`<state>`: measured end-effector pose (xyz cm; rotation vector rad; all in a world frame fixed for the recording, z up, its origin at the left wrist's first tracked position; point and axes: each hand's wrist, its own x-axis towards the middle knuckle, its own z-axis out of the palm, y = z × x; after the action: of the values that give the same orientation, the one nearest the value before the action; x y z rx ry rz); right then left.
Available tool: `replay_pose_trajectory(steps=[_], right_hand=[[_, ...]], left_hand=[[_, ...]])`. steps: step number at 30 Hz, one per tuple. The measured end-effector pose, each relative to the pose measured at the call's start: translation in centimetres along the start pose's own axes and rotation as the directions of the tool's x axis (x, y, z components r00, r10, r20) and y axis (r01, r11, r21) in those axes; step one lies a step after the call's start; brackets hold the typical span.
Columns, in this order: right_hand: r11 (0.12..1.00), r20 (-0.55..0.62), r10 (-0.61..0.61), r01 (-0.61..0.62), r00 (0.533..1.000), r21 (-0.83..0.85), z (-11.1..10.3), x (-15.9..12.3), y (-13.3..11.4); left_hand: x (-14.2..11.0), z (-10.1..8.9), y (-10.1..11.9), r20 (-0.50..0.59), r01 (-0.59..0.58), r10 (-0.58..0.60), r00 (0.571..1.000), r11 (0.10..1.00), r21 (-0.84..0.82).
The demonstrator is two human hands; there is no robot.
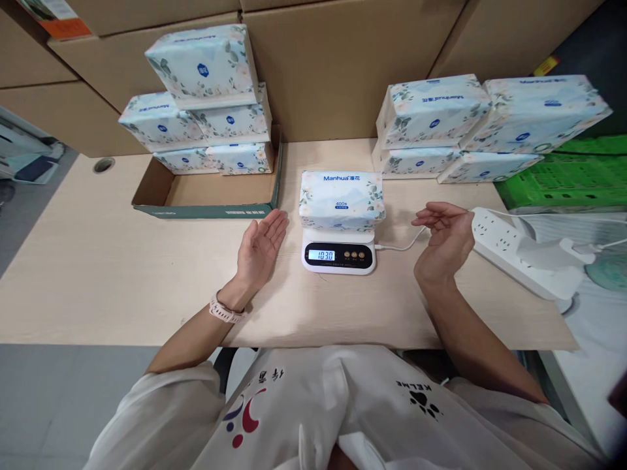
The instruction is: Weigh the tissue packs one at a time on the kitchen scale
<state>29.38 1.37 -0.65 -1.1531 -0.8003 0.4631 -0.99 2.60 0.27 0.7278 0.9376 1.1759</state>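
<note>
A pale blue floral pack of tissues (341,202) rests on a white digital scale (339,266), whose lit display looks to read 103.0. To the left of the scale, my left hand (262,249) is open, palm turned inward, touching nothing but perhaps the table. On the other side my right hand (445,238) hovers open with loosely curved fingers, apart from the pack. A white cable (402,247) runs from the scale's right side and passes behind that hand. Neither hand holds anything.
Several tissue packs (230,121) are piled in an open shallow cardboard box (206,210) at back left. More packs (431,117) stand stacked at back right, beside a green crate (582,176). A white power strip (526,254) lies at right. Large cartons (337,72) line the back.
</note>
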Motion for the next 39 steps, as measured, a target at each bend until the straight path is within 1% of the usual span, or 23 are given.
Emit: replay_pose_trajectory(steps=[3,8,17,24,29,39], right_hand=[[1.000,-0.011,0.024,-0.023,1.000,0.017,0.11,-0.08,-0.20],[0.999,-0.012,0.048,-0.049,0.999,-0.014,0.16,-0.15,-0.41],[1.000,0.006,0.013,-0.012,1.000,-0.025,-0.14,-0.02,0.34],[0.999,0.006,0.025,-0.024,1.000,-0.020,0.15,-0.17,-0.11],[0.998,0.016,0.024,-0.023,1.000,-0.054,0.17,-0.24,-0.34],[0.999,0.008,0.024,-0.024,1.000,-0.031,0.04,-0.20,-0.60]], left_hand=[[-0.12,0.13,0.09,0.009,0.003,-0.003,1.000,1.000,-0.006],[-0.29,0.22,0.21,0.013,-0.005,0.004,1.000,1.000,0.004],[-0.24,0.18,0.13,0.025,-0.006,0.005,1.000,1.000,0.025],[-0.18,0.16,0.03,0.019,-0.004,0.004,1.000,1.000,0.016],[-0.21,0.29,0.11,0.022,-0.009,0.008,1.000,0.999,0.046],[-0.31,0.33,0.19,0.021,-0.013,0.012,1.000,0.999,0.048]])
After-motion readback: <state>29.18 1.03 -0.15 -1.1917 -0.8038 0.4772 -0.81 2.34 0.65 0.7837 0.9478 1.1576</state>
